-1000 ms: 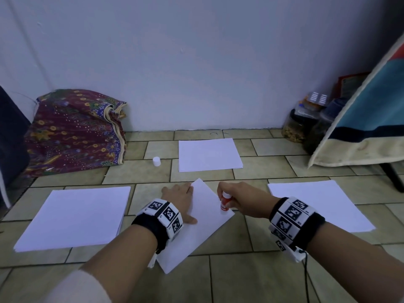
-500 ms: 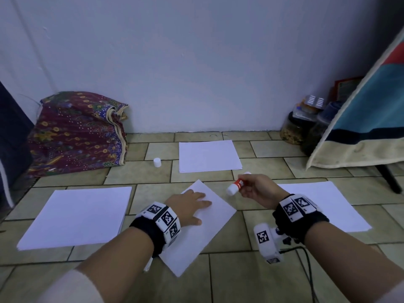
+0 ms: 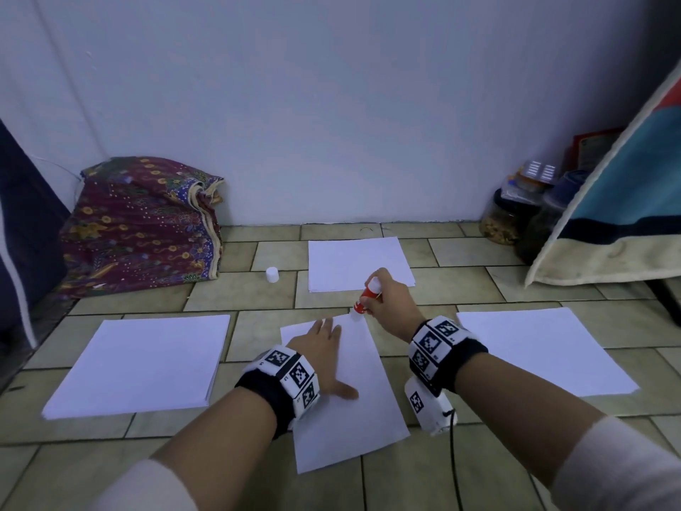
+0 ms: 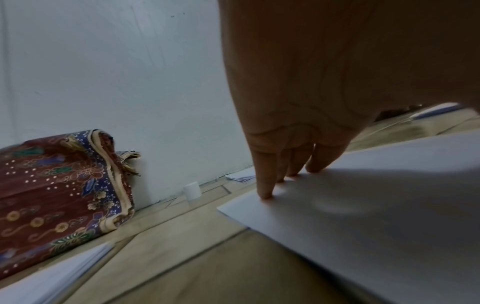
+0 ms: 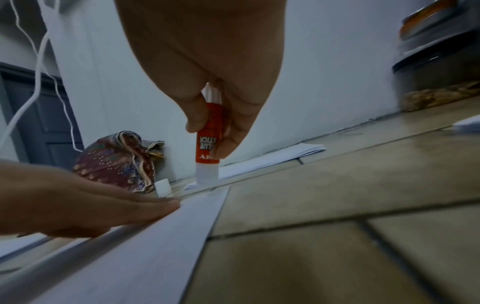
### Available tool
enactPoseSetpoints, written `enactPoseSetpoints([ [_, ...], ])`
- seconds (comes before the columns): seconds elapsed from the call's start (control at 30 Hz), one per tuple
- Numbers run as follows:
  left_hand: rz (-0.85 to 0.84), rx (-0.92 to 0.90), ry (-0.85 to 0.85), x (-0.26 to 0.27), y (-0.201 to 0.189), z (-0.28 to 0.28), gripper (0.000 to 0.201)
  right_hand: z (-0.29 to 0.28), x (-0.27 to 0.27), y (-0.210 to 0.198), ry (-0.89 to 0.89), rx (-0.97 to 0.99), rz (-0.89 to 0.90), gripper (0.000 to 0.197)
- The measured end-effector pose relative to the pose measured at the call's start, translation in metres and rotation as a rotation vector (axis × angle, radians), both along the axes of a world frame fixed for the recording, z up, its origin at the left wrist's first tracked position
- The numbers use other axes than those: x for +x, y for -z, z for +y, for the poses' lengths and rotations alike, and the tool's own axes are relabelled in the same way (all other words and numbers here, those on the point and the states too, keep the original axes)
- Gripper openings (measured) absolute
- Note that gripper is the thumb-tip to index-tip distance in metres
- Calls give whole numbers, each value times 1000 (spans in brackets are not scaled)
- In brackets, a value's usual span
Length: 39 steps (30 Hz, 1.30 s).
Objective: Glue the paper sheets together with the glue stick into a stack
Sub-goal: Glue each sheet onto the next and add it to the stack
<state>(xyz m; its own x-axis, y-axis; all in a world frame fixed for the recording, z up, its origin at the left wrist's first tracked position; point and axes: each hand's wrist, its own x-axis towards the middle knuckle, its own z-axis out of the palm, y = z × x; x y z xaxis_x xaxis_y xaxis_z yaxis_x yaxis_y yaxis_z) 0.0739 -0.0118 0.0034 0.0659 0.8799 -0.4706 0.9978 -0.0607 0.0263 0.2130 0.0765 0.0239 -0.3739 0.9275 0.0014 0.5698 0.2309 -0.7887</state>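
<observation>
Right hand (image 3: 387, 295): grips glue stick (image 3: 366, 296), tip down on far corner of centre sheet (image 3: 353, 400).
Left hand (image 3: 320, 348): flat, fingers straight, pressing centre sheet.
Cap (image 3: 272, 274): floor, beyond sheet.

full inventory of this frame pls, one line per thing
paper sheet: 1, white, centre floor, under left hand
paper piles: 3, white, left, right, far centre
glue stick: 1, red and white, tip down at the sheet's far corner
cap: 1, white, floor left of the far pile
patterned cloth bundle: 1, maroon, against wall, left
jars: dark-lidded, right corner; count unclear
striped fabric: 1, blue and cream, right edge
left hand: flat on the sheet
right hand: fingers grip the glue stick
</observation>
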Motion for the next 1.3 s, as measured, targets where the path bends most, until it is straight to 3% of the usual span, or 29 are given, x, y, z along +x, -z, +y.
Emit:
enactPoseSetpoints([
  [0.17,-22,-18,-45,3,4,-1,125,-4,-9,1,-87,64,-176,8],
  [0.33,1,-37,-55,5,5,2,125,-5,-6,-1,-247,134,-331,16],
  [0.83,4,39,31,-3,1,-2,123,-65,70,-11,-696,7,-309,19],
  [1.0,-30,104,98,-9,0,0,97,-77,77,-14,-779,39,-381,29],
  [1.13,35,135,102,-10,-3,1,83,-67,80,-12,-679,-18,-360,22],
  [1.3,222,222,67,-7,-5,-2,77,-38,87,-7,-192,-325,151,16],
])
